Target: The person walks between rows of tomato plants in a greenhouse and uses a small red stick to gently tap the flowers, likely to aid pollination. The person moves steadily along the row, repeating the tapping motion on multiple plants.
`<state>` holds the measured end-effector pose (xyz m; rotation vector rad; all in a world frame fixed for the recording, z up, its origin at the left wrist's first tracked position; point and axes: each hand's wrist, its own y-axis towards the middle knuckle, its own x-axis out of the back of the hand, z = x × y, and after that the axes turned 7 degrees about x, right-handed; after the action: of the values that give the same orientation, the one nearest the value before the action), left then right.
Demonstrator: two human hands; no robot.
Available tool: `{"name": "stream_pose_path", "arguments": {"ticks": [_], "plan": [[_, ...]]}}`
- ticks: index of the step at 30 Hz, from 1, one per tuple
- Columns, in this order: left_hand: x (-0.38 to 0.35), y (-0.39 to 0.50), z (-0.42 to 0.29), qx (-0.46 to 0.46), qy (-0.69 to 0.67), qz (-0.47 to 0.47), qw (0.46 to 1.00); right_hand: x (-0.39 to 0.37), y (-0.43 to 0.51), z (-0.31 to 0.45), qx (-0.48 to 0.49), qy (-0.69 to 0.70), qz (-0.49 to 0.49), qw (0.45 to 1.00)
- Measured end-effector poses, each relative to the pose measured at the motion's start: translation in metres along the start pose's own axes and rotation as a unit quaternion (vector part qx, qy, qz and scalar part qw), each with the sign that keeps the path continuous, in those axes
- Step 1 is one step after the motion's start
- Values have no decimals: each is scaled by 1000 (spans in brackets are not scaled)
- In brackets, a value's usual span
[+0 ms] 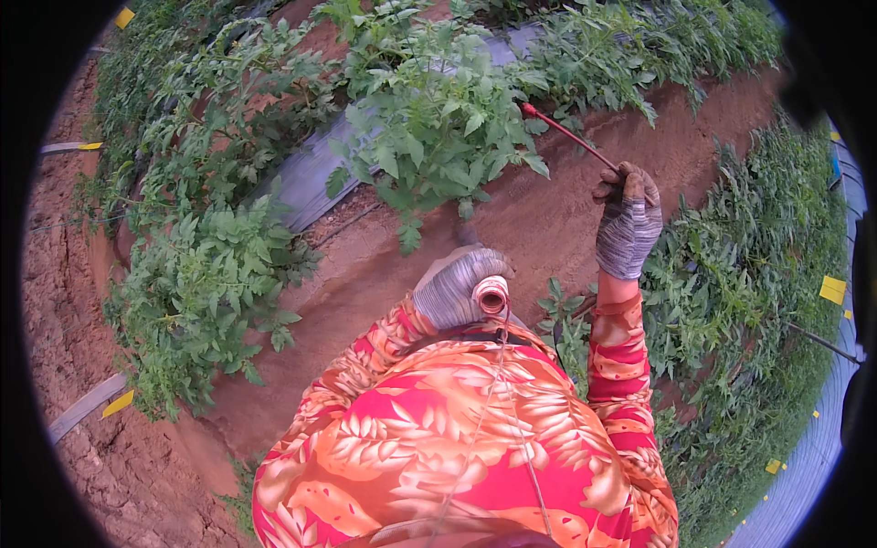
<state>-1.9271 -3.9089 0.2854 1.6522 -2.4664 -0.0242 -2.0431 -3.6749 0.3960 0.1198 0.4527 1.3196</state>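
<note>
My left hand (458,288), in a grey striped knit glove, is closed around a small open-mouthed container (492,295), reddish and white, close to my chest. Its round dark opening faces the camera. My right hand (629,185), in a glove with brown-stained fingers, grips one end of a thin dark red stick (574,138). The stick slants up and left, and its thicker red tip (528,109) is at the right edge of a leafy tomato plant (445,123). Whether the tip touches a leaf cannot be told.
Tomato plants (205,294) also grow at the left, with a dense row (740,294) at the right. Grey plastic mulch (318,171) covers a bed. Brown soil (384,274) runs between the rows. Yellow cards (832,290) hang near the edges. A cord (524,438) crosses my patterned shirt.
</note>
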Motion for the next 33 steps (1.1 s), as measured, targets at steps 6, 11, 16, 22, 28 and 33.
{"name": "stream_pose_path", "arguments": {"ticks": [6, 11, 16, 22, 28, 33], "plan": [[30, 62, 0, -10, 15, 31, 999, -4, 80, -37, -32, -59, 7, 998], [52, 71, -13, -8, 55, -2, 998, -19, 122, -84, -92, -80, 31, 992], [59, 70, -16, 47, 55, -60, 996, -32, 146, -147, -142, -165, 87, 972], [48, 86, -23, 133, 38, -94, 986, -35, 157, -207, -180, -213, 158, 947], [43, 106, -31, 167, 71, -96, 979, -35, 142, -235, -209, -97, 213, 949], [37, 114, -33, 207, 58, -77, 974, -33, 128, -245, -188, -33, 185, 964]]}}
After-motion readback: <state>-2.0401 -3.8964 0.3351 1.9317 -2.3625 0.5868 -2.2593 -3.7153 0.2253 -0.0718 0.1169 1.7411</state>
